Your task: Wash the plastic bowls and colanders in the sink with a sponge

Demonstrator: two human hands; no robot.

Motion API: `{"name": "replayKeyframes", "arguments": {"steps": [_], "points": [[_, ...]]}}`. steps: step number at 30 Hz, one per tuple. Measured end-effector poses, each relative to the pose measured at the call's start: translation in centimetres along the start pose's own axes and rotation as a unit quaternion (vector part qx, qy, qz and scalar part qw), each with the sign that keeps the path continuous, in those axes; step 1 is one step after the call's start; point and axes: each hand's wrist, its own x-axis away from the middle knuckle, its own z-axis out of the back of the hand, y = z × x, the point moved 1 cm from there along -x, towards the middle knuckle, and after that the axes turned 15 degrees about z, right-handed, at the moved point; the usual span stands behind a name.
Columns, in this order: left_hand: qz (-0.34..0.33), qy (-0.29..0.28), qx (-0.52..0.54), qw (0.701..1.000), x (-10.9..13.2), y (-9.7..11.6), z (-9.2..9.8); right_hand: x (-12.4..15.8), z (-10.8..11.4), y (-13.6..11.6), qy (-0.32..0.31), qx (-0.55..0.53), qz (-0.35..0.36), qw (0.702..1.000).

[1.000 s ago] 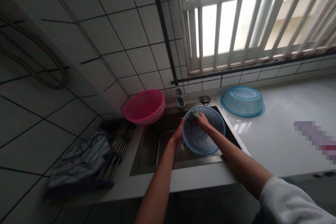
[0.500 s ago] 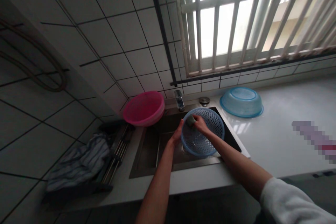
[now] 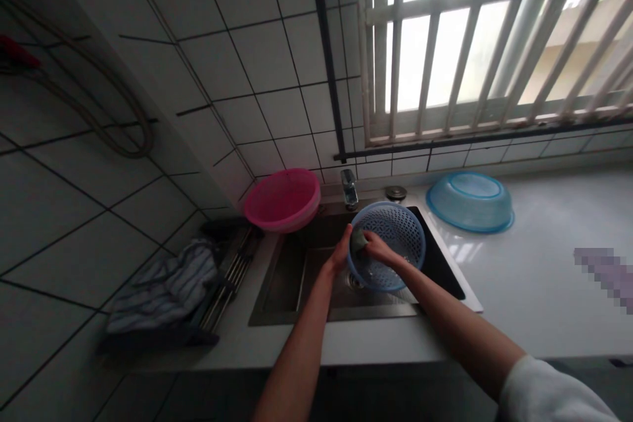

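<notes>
A light blue plastic colander (image 3: 403,227) is held tilted over the sink (image 3: 284,290), its open side towards me. My left hand (image 3: 340,252) grips the colander's left rim, with its fingers partly hidden behind it. Inside the colander, my right hand (image 3: 380,248) is closed on a grey-green scrubbing cloth or pad (image 3: 358,241), pressed to the inner wall near the left rim. Part of the pad is covered by my fingers.
A pink basin (image 3: 281,201) rests at the sink's back left corner, beside the faucet (image 3: 349,188). An upturned blue basin (image 3: 471,201) and a drain strainer (image 3: 395,192) sit to the right. A striped cloth (image 3: 165,287) lies by a metal rack (image 3: 227,287) at left.
My right hand has moved the pad slightly down and closer to the colander's left rim. My left hand still holds the rim. The whole view has shifted a little.
</notes>
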Motion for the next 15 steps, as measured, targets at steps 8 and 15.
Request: {"name": "replayKeyframes", "arguments": {"steps": [8, 15], "points": [[-0.052, 0.037, -0.032, 0.997, 0.5, 0.8, -0.2, -0.2, 1.1, -0.8, -0.03, -0.05, 0.01, 0.998], [-0.021, 0.075, -0.038, 0.996, 1.6, 1.2, -0.5, 0.3, -1.6, -0.3, -0.15, -0.078, 0.023, 0.985]]}}
